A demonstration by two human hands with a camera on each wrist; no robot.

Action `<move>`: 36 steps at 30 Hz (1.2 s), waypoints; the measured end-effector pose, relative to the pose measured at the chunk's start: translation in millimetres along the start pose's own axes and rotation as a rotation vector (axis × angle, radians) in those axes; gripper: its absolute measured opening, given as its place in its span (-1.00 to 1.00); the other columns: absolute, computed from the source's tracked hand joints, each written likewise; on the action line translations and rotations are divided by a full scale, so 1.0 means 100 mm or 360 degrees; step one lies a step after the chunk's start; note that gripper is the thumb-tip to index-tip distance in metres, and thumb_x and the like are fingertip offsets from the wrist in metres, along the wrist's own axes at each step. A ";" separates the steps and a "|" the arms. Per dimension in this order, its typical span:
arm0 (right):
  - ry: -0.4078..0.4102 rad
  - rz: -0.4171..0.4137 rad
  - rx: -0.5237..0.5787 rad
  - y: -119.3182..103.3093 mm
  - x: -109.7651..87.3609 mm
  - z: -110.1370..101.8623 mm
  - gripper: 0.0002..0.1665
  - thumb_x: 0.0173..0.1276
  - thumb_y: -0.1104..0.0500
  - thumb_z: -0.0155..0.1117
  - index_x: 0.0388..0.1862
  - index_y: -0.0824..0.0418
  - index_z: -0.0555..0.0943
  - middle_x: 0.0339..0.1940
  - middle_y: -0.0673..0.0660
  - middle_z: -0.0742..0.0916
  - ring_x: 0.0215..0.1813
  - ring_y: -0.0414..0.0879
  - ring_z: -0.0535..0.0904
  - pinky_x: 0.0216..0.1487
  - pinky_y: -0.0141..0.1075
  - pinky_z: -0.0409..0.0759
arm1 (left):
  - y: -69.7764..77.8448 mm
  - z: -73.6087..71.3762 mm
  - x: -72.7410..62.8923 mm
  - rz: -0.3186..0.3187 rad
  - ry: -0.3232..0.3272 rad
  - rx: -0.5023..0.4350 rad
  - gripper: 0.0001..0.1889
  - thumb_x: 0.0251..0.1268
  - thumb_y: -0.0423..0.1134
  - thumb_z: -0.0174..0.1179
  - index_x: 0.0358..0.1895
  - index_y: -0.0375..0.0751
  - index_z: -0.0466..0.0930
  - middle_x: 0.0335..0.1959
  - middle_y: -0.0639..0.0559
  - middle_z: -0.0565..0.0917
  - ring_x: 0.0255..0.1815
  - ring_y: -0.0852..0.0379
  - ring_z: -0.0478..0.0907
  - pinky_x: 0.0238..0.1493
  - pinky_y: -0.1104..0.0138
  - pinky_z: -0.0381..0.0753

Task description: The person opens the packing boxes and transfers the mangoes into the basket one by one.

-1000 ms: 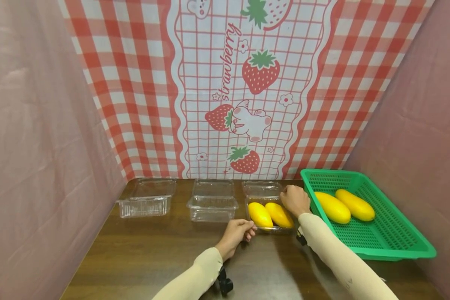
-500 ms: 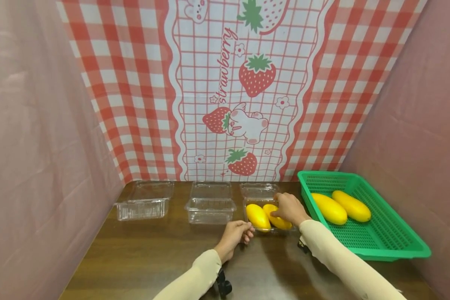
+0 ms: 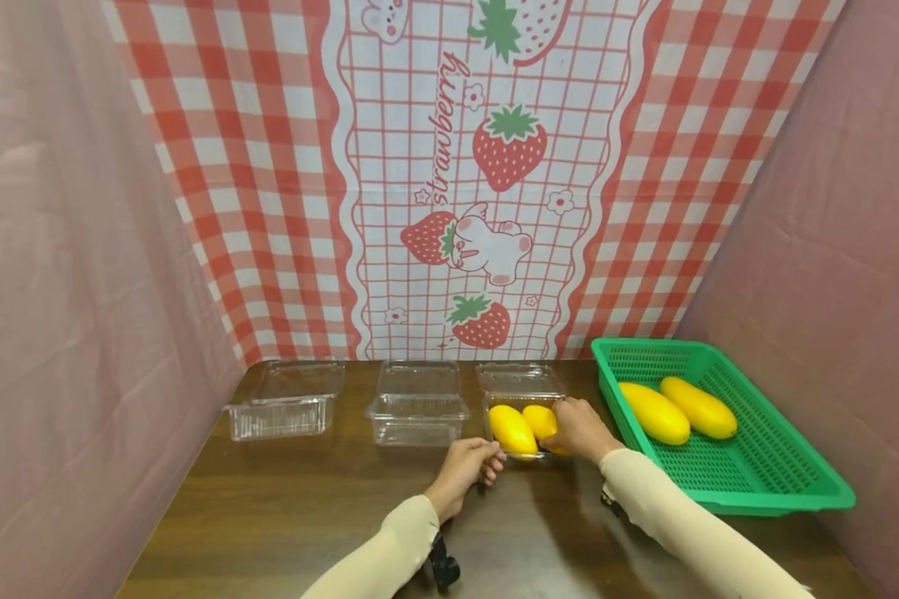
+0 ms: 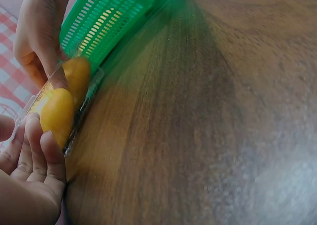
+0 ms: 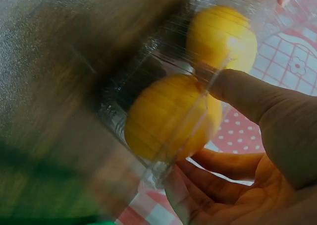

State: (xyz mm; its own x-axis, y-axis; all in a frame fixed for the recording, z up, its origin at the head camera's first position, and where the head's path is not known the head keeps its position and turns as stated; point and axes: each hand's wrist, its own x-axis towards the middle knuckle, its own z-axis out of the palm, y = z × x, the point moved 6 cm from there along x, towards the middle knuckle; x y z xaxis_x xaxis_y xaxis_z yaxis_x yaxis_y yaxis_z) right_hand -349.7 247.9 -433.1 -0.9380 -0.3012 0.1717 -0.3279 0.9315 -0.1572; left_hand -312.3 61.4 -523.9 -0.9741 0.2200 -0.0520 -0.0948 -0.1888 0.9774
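Grasping yellow mango [image 5: 173, 121] between right fingers [image 5: 228, 164], inside clear container [image 3: 519, 400]; left fingers [image 4: 35, 143] pinching container rim.

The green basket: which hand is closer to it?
Right. The right hand touches a yellow fruit left of the green basket; the left hand is farther left, at the near corner of the clear container.

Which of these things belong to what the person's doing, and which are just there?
Likely part of the job:
left hand
right hand
clear box between them
its two yellow fruits
green basket
basket fruits
perhaps the other boxes

Just there:
wooden table
strawberry cloth
pink curtains
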 end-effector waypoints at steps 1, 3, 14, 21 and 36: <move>-0.0010 0.0017 0.0001 -0.01 0.00 0.02 -0.49 -0.11 0.04 0.74 -0.49 0.27 0.56 -0.53 0.11 0.54 -0.44 0.05 0.45 -0.44 -0.16 0.44 | 0.00 0.00 0.00 -0.0002 -0.0004 0.0002 -0.70 0.50 -0.26 0.18 -0.20 -0.53 0.69 -0.55 0.04 0.60 -0.62 0.25 0.45 -0.55 0.43 0.53; -0.0019 0.0032 -0.0015 -0.01 0.00 0.04 -0.49 -0.09 0.02 0.72 -0.46 0.28 0.57 -0.49 0.14 0.56 -0.40 0.09 0.48 -0.42 -0.13 0.47 | 0.00 -0.01 0.00 -0.0001 -0.0012 0.0006 -0.71 0.50 -0.26 0.18 -0.22 -0.52 0.69 -0.55 0.04 0.61 -0.62 0.25 0.45 -0.54 0.44 0.54; 0.0081 0.0023 -0.0054 -0.05 -0.02 0.09 -0.59 0.01 0.10 0.56 -0.62 0.20 0.46 -0.63 0.10 0.47 -0.53 0.05 0.41 -0.58 -0.16 0.37 | -0.01 0.00 -0.02 0.0009 -0.0026 0.0003 -0.73 0.50 -0.27 0.19 -0.27 -0.48 0.70 -0.54 0.02 0.63 -0.61 0.26 0.46 -0.54 0.45 0.55; 0.0148 0.0016 -0.0115 -0.05 -0.01 0.09 -0.58 -0.04 0.11 0.54 -0.66 0.16 0.41 -0.68 0.09 0.45 -0.59 0.03 0.38 -0.60 -0.10 0.40 | 0.00 0.00 -0.02 0.0017 -0.0029 0.0019 -0.72 0.49 -0.27 0.20 -0.24 -0.51 0.69 -0.54 0.02 0.63 -0.60 0.25 0.46 -0.53 0.45 0.55; 0.0250 0.0154 0.0017 0.03 -0.02 -0.10 -0.55 -0.03 0.00 0.62 -0.35 0.29 0.64 -0.58 0.15 0.55 -0.52 0.08 0.47 -0.58 -0.08 0.40 | -0.01 0.01 -0.02 0.0047 -0.0045 0.0041 -0.70 0.49 -0.24 0.22 -0.25 -0.51 0.69 -0.54 0.02 0.63 -0.59 0.24 0.47 -0.52 0.44 0.55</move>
State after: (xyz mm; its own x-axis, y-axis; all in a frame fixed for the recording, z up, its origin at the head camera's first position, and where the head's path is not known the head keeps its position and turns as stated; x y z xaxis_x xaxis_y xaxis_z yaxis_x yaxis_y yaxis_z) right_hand -347.3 253.0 -424.6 -0.9363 -0.1739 0.3052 -0.2390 0.9522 -0.1905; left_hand -309.7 61.9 -524.3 -0.9702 0.2415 -0.0178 -0.0605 -0.1708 0.9835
